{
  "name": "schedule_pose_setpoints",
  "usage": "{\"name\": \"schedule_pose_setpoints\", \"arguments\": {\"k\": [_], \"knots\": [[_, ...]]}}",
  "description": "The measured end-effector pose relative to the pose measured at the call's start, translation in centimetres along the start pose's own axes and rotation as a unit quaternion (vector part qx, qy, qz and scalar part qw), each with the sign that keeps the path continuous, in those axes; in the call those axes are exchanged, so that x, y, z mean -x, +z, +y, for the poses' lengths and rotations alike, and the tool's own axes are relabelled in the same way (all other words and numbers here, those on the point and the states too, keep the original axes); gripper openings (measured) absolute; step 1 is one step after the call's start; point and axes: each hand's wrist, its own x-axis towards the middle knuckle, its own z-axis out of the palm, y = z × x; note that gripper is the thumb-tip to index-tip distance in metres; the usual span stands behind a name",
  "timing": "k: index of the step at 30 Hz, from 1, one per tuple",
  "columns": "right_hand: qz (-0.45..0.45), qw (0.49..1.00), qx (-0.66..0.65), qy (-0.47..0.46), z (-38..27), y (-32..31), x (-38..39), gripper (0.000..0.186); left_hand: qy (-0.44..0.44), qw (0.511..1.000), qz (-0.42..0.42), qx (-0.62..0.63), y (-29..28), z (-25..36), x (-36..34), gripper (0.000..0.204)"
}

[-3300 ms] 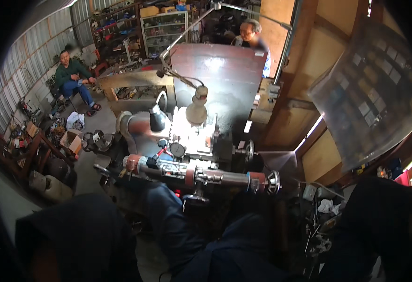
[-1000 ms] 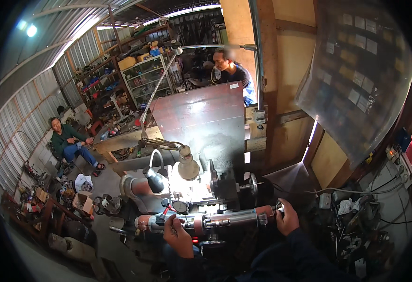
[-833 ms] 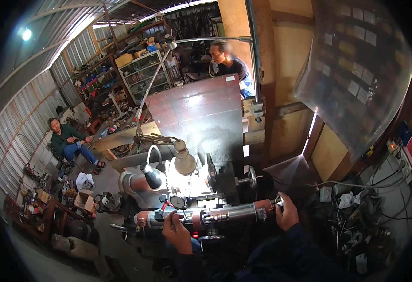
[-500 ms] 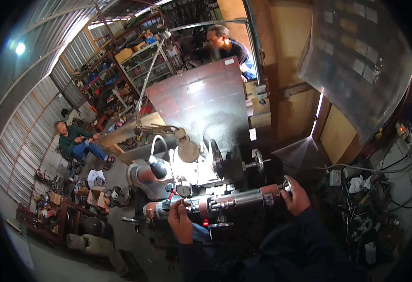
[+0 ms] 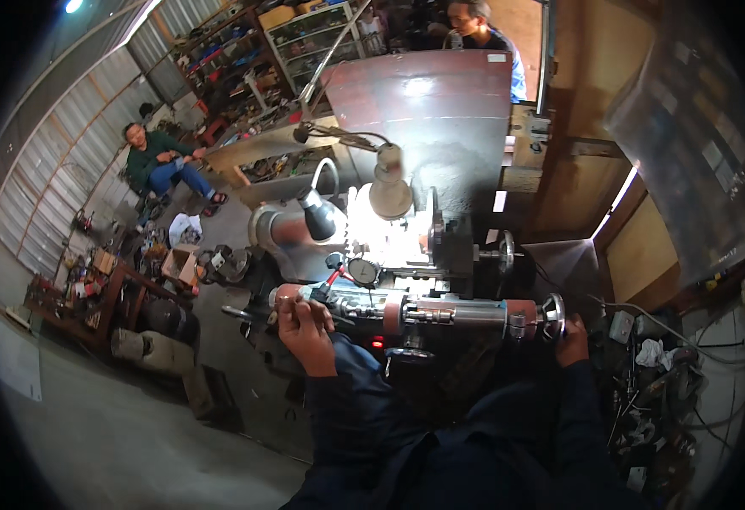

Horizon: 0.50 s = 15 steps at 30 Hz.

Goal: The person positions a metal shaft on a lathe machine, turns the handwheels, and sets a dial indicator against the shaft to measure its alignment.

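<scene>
My left hand is closed at the left of the horizontal machine shaft, near its pink left end; what its fingers pinch, if anything, is too small to make out. My right hand grips the chrome handwheel at the shaft's right end. A dial gauge on a red-jointed holder stands over the shaft, right of my left hand. Behind it, two lamps light the machine brightly, washing out its middle. A second handwheel sits low in front.
A seated person is at the back left, another person behind the upright steel sheet. Clutter covers the left floor; cables and tools lie at the right. A wooden wall with hanging plastic stands right.
Both hands, absent earliest, have come onto the machine. Since half a second ago my left hand has shifted up along the shaft's left end; my right stays at its wheel. The view has swung.
</scene>
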Motion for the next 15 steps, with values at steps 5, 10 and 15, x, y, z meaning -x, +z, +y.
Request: {"name": "schedule_pose_setpoints", "arguments": {"k": [5,10,15], "knots": [[-0.123,0.987,-0.082,0.055,0.9,-1.6,0.0,0.010,-0.120,0.991,0.052,0.035,-7.4,-2.1,5.4,0.014],[-0.259,0.958,-0.070,0.104,-0.3,-5.3,-0.7,0.021,-0.154,0.976,0.097,0.121,-10.3,-2.9,7.0,0.015],[-0.277,0.947,-0.140,0.085,-2.3,-9.1,-2.4,0.019,-0.150,0.982,0.084,0.079,-9.7,-3.0,6.4,0.014]]}}
